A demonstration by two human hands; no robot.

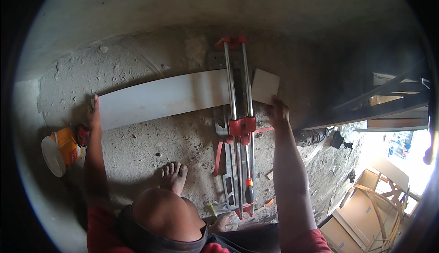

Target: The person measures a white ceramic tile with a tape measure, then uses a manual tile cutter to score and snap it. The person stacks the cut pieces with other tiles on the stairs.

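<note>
A long white tile strip (pixel 164 93) lies across the tile cutter (pixel 241 125), passing under its two metal rails. My left hand (pixel 94 116) is closed on the strip's left end. On the other side of the rails sits a short tile piece (pixel 265 86), turned at an angle to the strip. My right hand (pixel 278 112) holds that piece by its near right corner, fingers partly hidden in shadow. The cutter's red carriage stands midway along the rails, nearer to me than the tile, and its handle with an orange and black grip points toward me.
A yellow bucket (pixel 68 147) with a white lid lies tipped at the left, beside a red and black tool (pixel 82 135). A black cylindrical power tool (pixel 312 137) rests right of my right arm. Boards (pixel 393 116) and cardboard boxes (pixel 356 218) stand at the right. My bare foot (pixel 173 176) is on the rough floor.
</note>
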